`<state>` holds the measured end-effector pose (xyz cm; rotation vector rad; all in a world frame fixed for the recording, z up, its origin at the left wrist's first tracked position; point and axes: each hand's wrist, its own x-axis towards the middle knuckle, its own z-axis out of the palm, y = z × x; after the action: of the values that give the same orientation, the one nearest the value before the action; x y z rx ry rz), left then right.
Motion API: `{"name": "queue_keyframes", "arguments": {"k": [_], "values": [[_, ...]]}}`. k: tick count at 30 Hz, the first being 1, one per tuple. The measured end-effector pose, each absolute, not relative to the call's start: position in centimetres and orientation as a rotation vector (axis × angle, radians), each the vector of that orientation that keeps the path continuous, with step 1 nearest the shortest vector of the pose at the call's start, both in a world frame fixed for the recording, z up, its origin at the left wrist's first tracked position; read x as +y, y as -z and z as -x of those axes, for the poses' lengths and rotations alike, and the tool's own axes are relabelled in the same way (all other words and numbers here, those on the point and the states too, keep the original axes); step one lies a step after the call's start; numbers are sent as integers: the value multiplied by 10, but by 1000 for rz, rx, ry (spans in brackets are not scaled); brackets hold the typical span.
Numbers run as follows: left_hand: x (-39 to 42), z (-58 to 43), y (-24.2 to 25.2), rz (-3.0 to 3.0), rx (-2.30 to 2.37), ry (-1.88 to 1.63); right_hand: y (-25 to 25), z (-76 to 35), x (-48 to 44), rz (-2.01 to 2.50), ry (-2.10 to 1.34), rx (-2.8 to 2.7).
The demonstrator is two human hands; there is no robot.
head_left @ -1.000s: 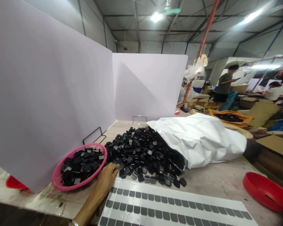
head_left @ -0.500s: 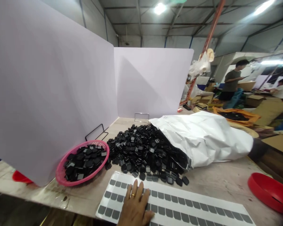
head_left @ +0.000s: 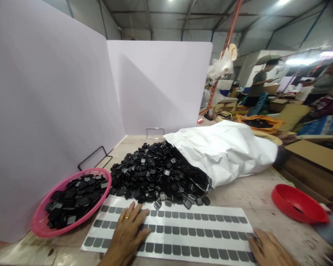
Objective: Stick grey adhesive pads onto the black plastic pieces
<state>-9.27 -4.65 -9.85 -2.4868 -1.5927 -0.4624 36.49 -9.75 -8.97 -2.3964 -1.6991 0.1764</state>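
Note:
A long white sheet (head_left: 183, 238) with rows of dark grey rounded-square stickers lies on the table in front of me. My left hand (head_left: 129, 232) rests flat on its left part, fingers spread, a ring on one finger. My right hand (head_left: 269, 247) is at the sheet's right end, its fingers bent together and slightly blurred. A small dark shiny spot shows between these fingers; what it is I cannot make out. Just behind the sheet is a heap of small black square plastic pieces (head_left: 152, 170). A pink basket (head_left: 107, 184) on the left holds more of these pieces.
A white sack (head_left: 224, 151) lies on its side, its mouth at the heap. To the right are a red bowl (head_left: 296, 203) and a cardboard box (head_left: 316, 155). White panels (head_left: 161, 85) stand behind and left. People are in the background.
The view has swung right, so things appear further left. My right hand has come into view at the sheet's right end. The sheet lies straighter, with my left hand still flat on it.

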Motion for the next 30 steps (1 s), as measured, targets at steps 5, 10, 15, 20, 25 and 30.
{"name": "queue_keyframes", "arguments": {"k": [5, 10, 15, 20, 25, 30], "values": [[-33, 84, 91, 2495, -1741, 418, 45, -331, -94, 2595, -238, -1661], [-43, 72, 91, 2474, -1688, 391, 39, -340, -102, 2616, -308, -1657], [-63, 69, 100, 2445, -1647, 373, 49, -354, -108, 2627, -316, -1709], [-57, 62, 79, 2462, -1790, 321, 43, -342, -106, 2702, -120, -1769], [-32, 31, 43, 2445, -1883, 168, 43, -336, -108, 2629, -49, -1798], [-13, 4, 39, 2430, -1759, 176, 49, -335, -112, 2503, -27, -1833]]}}
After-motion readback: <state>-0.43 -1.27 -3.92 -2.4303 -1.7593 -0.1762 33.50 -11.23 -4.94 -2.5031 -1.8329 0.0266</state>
